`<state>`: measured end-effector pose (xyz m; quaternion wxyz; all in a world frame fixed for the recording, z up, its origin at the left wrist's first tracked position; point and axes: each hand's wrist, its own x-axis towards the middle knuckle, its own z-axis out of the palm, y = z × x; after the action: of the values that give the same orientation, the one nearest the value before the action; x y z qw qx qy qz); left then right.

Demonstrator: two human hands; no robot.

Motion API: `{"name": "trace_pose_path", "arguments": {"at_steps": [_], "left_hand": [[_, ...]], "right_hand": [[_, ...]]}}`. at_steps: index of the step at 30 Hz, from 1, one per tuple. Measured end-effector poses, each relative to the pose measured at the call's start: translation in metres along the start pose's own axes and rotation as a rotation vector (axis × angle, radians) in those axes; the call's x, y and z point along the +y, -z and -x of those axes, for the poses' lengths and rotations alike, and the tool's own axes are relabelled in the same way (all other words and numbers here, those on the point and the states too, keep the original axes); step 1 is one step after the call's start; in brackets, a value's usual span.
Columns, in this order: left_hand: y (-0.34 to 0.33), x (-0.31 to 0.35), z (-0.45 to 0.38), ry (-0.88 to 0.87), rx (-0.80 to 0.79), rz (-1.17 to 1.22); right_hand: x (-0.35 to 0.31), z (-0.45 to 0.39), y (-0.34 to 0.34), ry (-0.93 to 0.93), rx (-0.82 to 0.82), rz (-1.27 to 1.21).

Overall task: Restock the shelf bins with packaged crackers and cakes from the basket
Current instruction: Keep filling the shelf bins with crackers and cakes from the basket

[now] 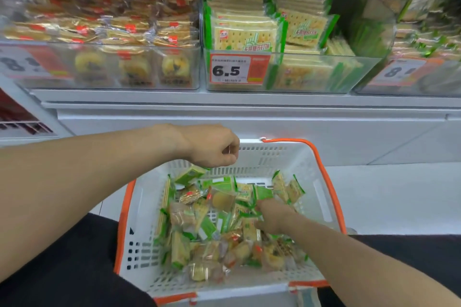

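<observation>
My left hand [212, 147] hangs curled and empty over the basket's [139, 209] far rim. My right hand [272, 217] digs into the packets [199, 239] mid-basket; blurred, so I cannot tell its grip.

Single view, head-mounted wide-angle, looking forward and down from the person's own eye line. Both forearms enter from the bottom corners, so the camera sits just above and behind them. White basket [139, 209] with orange rim fills the lower centre, close under the lens, seen almost from above. Shelf bins [299, 75] run across the top, facing the camera, somewhat farther off. Edges bend and blur from lens distortion. No second view, so no shared area.
</observation>
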<state>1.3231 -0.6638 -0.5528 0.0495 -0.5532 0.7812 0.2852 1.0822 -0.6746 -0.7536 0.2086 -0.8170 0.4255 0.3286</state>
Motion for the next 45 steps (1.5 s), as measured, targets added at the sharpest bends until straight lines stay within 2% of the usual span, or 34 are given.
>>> {"name": "trace_pose_path", "arguments": {"at_steps": [6,9,13,16,19,23,25,28,31,35,39,41,45], "left_hand": [[0.002,-0.004,0.002,0.089,-0.073,-0.011],[0.002,-0.01,0.006,0.167,-0.11,-0.029],[0.005,-0.019,0.015,0.246,-0.168,-0.017],[0.008,-0.026,0.018,0.28,-0.212,0.002],[0.012,-0.029,0.018,0.288,-0.201,0.022],[0.015,-0.035,0.017,0.3,-0.217,0.105],[0.016,-0.043,0.022,0.341,-0.217,0.177],[0.022,-0.052,0.03,0.379,-0.18,0.369],[0.028,-0.047,0.037,0.293,-0.139,0.652],[0.04,-0.036,0.04,0.194,0.086,0.852],[0.049,-0.039,0.051,0.167,0.206,0.925],[0.051,-0.042,0.056,0.154,0.214,0.877],[0.055,-0.043,0.065,0.135,0.252,0.814]], "right_hand": [[-0.055,-0.038,-0.002,0.038,0.225,-0.26],[-0.081,-0.057,-0.008,0.023,0.183,-0.278],[-0.101,-0.066,-0.022,-0.07,0.209,-0.246],[-0.099,-0.06,-0.013,-0.056,0.226,-0.202],[-0.087,-0.048,0.016,-0.074,0.224,-0.272],[-0.065,-0.017,0.094,0.017,0.027,-0.339],[-0.064,0.007,0.133,0.097,0.005,-0.369],[-0.062,0.048,0.173,0.205,0.104,-0.595],[-0.061,0.084,0.196,0.303,0.188,-0.87],[-0.062,0.103,0.204,0.331,0.262,-1.147],[-0.062,0.107,0.212,0.356,0.211,-1.198],[-0.06,0.109,0.217,0.388,0.164,-1.159],[-0.061,0.111,0.227,0.401,0.197,-1.094]]}}
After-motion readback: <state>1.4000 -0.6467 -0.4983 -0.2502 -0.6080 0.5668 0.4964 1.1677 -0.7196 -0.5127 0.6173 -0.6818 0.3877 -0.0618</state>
